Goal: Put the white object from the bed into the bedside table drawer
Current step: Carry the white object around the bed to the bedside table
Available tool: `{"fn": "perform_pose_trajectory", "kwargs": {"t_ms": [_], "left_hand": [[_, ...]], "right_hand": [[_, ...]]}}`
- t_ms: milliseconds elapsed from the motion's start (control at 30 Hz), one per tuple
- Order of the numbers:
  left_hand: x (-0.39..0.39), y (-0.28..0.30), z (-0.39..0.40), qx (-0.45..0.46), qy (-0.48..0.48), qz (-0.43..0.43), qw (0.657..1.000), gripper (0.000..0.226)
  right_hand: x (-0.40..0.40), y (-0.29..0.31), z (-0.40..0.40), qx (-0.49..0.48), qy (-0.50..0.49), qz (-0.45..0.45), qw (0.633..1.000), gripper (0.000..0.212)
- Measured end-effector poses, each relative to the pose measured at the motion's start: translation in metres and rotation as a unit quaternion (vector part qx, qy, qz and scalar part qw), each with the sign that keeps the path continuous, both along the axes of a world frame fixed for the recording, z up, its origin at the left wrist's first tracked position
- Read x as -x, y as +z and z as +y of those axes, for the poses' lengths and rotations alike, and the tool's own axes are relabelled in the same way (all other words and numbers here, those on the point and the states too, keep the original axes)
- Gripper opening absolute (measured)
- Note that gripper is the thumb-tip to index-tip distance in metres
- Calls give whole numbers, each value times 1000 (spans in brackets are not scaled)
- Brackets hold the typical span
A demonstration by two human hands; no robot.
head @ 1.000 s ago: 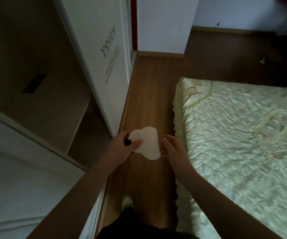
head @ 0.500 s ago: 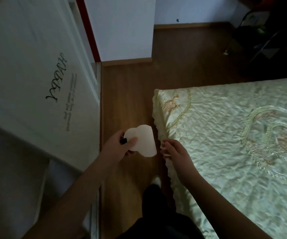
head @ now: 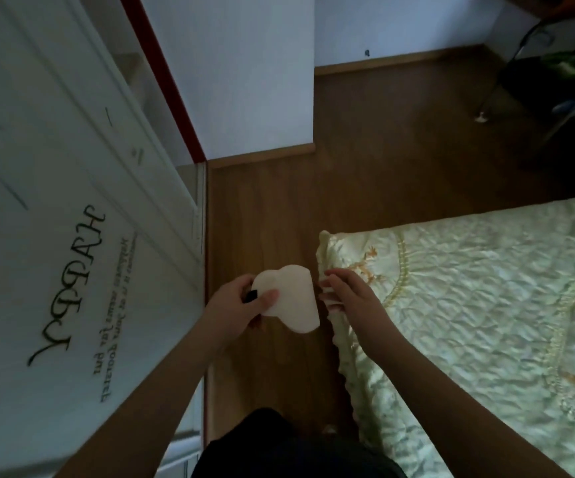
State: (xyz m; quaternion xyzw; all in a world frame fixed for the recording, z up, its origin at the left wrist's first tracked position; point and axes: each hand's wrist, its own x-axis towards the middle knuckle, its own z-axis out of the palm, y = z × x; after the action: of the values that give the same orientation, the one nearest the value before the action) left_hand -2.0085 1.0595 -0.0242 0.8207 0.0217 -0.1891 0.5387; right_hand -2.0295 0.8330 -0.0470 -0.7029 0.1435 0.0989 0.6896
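A flat white heart-shaped object [head: 293, 298] with a small black part at its left edge hangs over the wooden floor between wardrobe and bed. My left hand [head: 238, 305] grips it at that left edge, thumb on top. My right hand [head: 348, 293] hovers just right of it, fingers loosely apart, holding nothing, over the corner of the bed [head: 469, 305] with its pale green quilted cover. No bedside table or drawer is in view.
A white wardrobe door [head: 72, 253] with black "HAPPY" lettering fills the left side. A narrow strip of wooden floor [head: 262, 208] runs between it and the bed. A white wall corner [head: 251, 81] stands ahead. A dark chair [head: 555, 70] is at the far right.
The view has swung to the right: the open wardrobe shelves left the frame and the bed corner moved to centre. My hands and the white object kept the same grip and spacing.
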Motion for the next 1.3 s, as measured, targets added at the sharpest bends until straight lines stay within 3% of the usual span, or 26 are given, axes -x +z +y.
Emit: {"fn": "perform_pose_trajectory", "kwargs": {"t_ms": [267, 400, 700, 1067, 1300], "left_hand": [[-166, -20, 19, 14, 9, -1, 1000, 55], [-261, -16, 34, 42, -14, -24, 999, 42], [-463, 12, 61, 16, -57, -49, 997, 22], [-679, -6, -31, -31, -141, -38, 989, 40], [-804, 11, -128, -37, -199, -35, 979, 42]], "right_hand": [[-153, -20, 15, 8, -32, 19, 999, 17], [-249, -19, 38, 16, -40, 37, 998, 18], [-430, 6, 74, 34, -59, 32, 997, 17], [-620, -11, -17, 43, -125, 57, 990, 23], [-717, 15, -89, 58, -193, 47, 978, 25]]}}
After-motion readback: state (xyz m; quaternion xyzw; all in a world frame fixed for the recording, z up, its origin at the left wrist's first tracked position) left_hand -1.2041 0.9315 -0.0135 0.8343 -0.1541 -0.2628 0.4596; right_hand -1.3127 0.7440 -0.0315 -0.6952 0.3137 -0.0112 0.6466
